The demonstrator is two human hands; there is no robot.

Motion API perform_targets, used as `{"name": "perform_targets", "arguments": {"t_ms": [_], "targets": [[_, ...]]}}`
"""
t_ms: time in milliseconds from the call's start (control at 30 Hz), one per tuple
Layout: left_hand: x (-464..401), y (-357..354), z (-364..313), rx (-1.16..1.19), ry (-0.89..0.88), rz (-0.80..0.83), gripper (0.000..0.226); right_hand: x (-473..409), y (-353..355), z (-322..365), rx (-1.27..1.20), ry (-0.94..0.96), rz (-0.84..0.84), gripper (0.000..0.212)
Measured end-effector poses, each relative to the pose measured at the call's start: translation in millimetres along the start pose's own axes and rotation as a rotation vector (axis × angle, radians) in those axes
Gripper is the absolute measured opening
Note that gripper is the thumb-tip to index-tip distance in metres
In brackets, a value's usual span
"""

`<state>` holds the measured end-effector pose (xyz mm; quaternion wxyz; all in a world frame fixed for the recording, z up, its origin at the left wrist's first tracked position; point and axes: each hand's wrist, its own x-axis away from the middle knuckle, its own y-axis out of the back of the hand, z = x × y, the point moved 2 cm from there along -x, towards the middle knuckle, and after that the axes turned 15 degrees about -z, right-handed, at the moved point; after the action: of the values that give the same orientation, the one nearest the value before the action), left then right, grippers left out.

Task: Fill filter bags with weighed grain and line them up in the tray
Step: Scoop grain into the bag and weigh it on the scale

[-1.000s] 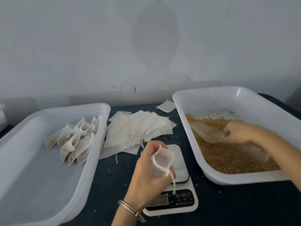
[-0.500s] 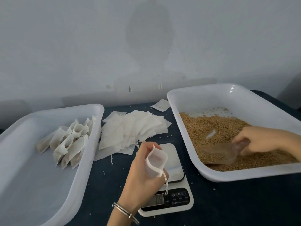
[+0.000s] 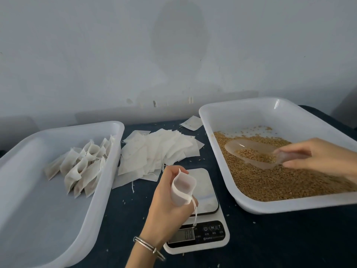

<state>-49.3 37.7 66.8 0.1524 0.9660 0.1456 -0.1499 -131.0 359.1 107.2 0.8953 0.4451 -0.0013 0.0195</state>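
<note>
My left hand (image 3: 166, 206) grips a white filter bag (image 3: 182, 187) with its mouth held open, just above the digital scale (image 3: 202, 235); its drawstring dangles over the display. My right hand (image 3: 320, 157) holds the handle of a clear plastic scoop (image 3: 249, 151) that carries a small heap of grain, lifted over the grain (image 3: 270, 180) in the right white tray (image 3: 231, 117). The left white tray (image 3: 48, 219) holds several filled bags (image 3: 83, 167) lined up near its far right side.
A heap of empty flat filter bags (image 3: 158, 151) lies on the dark table (image 3: 270, 238) between the two trays, with one stray bag (image 3: 191, 122) further back. Loose grains are scattered on the table. A grey wall stands right behind.
My right hand dragged the scoop through the grain toward the near side, then lifted it back up with a small load of grain. My left hand kept the open bag over the scale.
</note>
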Motion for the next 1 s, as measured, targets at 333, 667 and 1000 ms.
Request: {"name": "perform_targets", "arguments": {"t_ms": [333, 667, 1000], "targets": [[-7.4, -4.1, -1.2, -0.07, 0.034, -0.002, 0.041, 20.1, 6.3, 88.0, 0.127, 0.337, 0.162, 0.051], [-8.3, -0.1, 6.8, -0.03, 0.096, 0.067, 0.039, 17.6, 2.1, 120.3, 0.352, 0.447, 0.106, 0.048], [-14.1, -15.7, 12.1, -0.137, 0.06, 0.124, 0.04, 13.9, -2.3, 155.3, 0.587, 0.405, 0.138, 0.03]]}}
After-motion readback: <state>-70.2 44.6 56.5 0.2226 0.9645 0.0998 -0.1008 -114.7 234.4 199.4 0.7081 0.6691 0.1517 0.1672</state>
